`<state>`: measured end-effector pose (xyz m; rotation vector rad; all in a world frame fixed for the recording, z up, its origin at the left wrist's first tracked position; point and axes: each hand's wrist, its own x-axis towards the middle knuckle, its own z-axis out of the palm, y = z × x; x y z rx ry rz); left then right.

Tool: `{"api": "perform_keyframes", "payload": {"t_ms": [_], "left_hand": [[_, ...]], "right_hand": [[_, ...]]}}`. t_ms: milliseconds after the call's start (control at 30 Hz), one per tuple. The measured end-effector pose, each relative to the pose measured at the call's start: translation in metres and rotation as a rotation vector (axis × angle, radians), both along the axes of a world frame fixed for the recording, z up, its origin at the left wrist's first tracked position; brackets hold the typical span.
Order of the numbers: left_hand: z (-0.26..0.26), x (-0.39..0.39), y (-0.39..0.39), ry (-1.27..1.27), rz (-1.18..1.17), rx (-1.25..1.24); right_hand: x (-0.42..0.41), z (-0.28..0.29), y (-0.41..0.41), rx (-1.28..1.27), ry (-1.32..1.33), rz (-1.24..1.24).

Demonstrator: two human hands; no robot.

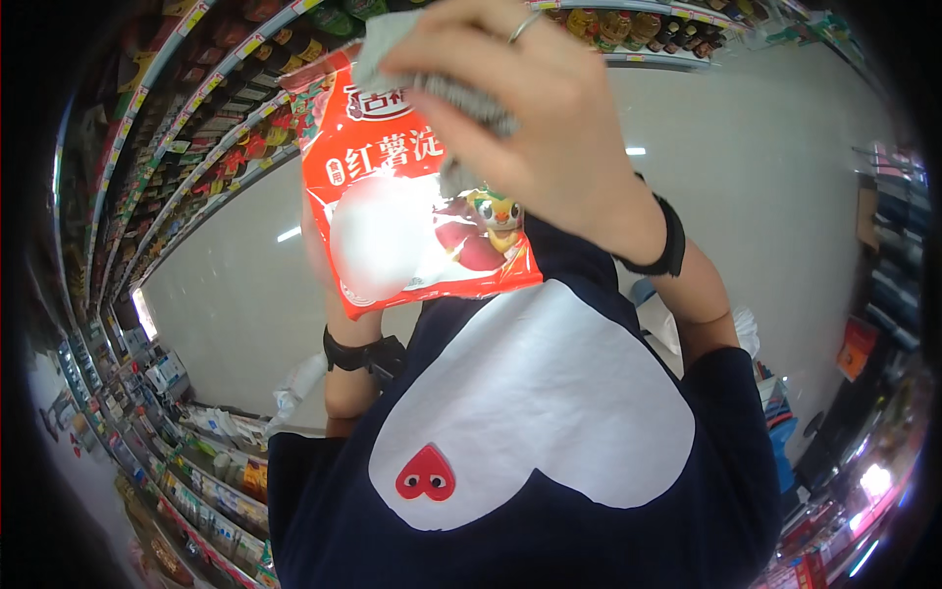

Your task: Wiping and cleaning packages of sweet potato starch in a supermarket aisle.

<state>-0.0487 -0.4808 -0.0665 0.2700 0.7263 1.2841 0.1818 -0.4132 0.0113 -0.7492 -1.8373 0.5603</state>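
A red and white plastic bag of sweet potato starch [412, 199] is raised before my chest, its printed front towards the camera. My right hand [515, 96], with a ring and a black wristband, grips a folded grey-green cloth [390, 44] against the bag's upper right part. Behind the bag's left edge is my left hand [315, 235], mostly hidden; it supports the bag from behind, and its fingers do not show. A black band [360, 353] circles the left wrist.
Shelves of packaged goods [199, 96] curve along the left, and bottles of oil and sauce [618, 29] stand on a shelf at the top. A pale tiled floor [235, 294] lies below. Blurred dark goods [894, 243] line the right side.
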Motion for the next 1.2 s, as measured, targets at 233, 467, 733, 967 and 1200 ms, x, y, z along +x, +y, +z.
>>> {"api": "perform_keyframes", "payload": {"t_ms": [233,467,733,967,1200], "left_hand": [[0.019,0.025,0.021,-0.070,-0.015,0.005],[0.038,0.045,0.030,-0.046,-0.016,-0.070],[0.006,0.042,0.026,-0.374,-0.185,0.033],[0.008,0.049,0.042,0.036,-0.064,0.133],[-0.008,0.029,0.042,-0.324,-0.207,0.195]], "right_hand": [[0.002,-0.019,-0.032,-0.206,0.093,0.288],[0.015,-0.023,0.000,0.021,-0.373,-0.137],[-0.018,-0.036,-0.023,-0.096,-0.351,-0.101],[-0.005,-0.038,-0.031,-0.052,-0.349,0.047],[0.029,-0.059,-0.009,-0.101,-0.384,-0.168]]}}
